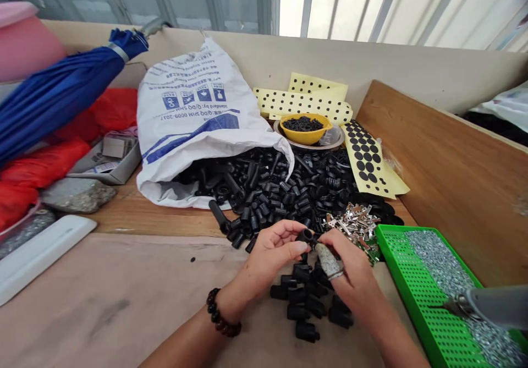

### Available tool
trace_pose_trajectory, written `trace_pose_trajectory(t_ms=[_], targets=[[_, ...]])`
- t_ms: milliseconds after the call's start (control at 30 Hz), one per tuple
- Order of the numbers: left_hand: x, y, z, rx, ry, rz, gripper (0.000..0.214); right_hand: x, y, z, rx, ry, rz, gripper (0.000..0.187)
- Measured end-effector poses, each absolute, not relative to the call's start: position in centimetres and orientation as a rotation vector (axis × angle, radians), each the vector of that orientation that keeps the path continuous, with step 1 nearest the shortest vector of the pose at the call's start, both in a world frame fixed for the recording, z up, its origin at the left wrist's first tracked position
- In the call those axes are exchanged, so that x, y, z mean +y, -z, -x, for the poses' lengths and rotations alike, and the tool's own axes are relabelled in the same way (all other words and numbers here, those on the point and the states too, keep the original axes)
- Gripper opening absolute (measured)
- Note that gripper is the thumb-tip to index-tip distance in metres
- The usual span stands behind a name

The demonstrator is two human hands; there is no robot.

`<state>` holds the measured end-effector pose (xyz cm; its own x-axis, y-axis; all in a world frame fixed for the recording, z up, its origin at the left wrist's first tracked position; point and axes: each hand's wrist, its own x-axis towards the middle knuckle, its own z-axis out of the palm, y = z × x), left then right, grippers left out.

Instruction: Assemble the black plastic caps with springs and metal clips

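My left hand and my right hand meet over the wooden table, both pinched on one small black plastic tube part. My right thumb wears a grey fabric finger cot. A bead bracelet circles my left wrist. Under my hands lies a small group of black plastic parts. Just beyond them spreads a big heap of black tube parts spilling from a white woven sack. A pile of small shiny metal clips sits right of the held part.
A green perforated tray holding silver screws lies at the right, with a grey power screwdriver over it. A yellow bowl of black bits and yellow sheets of black dot stickers stand behind. A folded blue umbrella, red bags, a stone and a white tray lie left.
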<state>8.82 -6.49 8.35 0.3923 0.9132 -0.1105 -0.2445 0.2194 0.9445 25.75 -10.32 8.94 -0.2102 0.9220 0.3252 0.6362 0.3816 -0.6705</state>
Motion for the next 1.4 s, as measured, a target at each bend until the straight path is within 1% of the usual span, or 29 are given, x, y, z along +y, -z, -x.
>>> trace_pose_trajectory(t_ms=[167, 267, 400, 533, 600, 733, 833, 900, 1133, 1300, 1400], targets=[[-7.0, -8.3, -8.9, 0.888, -0.91, -1.374, 0.021, -10.2, -8.2, -25.0, -2.091, -0.442, 1.379, 0.017], [-7.2, -8.2, -8.9, 0.888, -0.895, -1.405, 0.021, -10.1, -8.1, -24.8, -2.023, -0.401, 1.433, 0.015], [-7.4, -8.1, -9.1, 0.853, -0.922, -1.37, 0.02, -10.2, -8.0, -24.6, -1.948, -0.384, 1.366, 0.032], [-7.5, -7.7, -9.4, 0.863, -0.929, -1.286, 0.022, -10.2, -7.6, -24.5, -1.976, -0.385, 1.268, 0.041], [-7.5, -7.6, -9.5, 0.881, -0.925, -1.244, 0.022, -10.2, -7.4, -24.6, -1.959, -0.421, 1.297, 0.038], [-7.6, -7.5, -9.4, 0.924, -0.946, -1.263, 0.022, -10.2, -7.5, -25.4, -1.768, -0.495, 1.375, 0.026], [-7.5, -7.3, -9.3, 0.943, -0.941, -1.324, 0.024, -10.2, -8.0, -26.0, -1.561, -0.555, 1.276, 0.023], [-7.5, -7.1, -9.4, 0.947, -0.94, -1.336, 0.025, -10.3, -8.5, -26.0, -1.516, -0.618, 1.211, 0.022], [-8.0, -7.1, -9.7, 0.82, -0.925, -1.263, 0.026, -10.7, -9.0, -25.4, -1.563, -0.704, 1.087, 0.02], [-8.1, -7.7, -9.5, 0.805, -0.929, -1.115, 0.024, -10.8, -8.5, -25.9, -1.778, -0.55, 1.113, 0.022], [-8.1, -7.7, -9.3, 0.805, -0.932, -1.121, 0.025, -11.0, -8.4, -26.3, -1.92, -0.538, 1.132, 0.029]])
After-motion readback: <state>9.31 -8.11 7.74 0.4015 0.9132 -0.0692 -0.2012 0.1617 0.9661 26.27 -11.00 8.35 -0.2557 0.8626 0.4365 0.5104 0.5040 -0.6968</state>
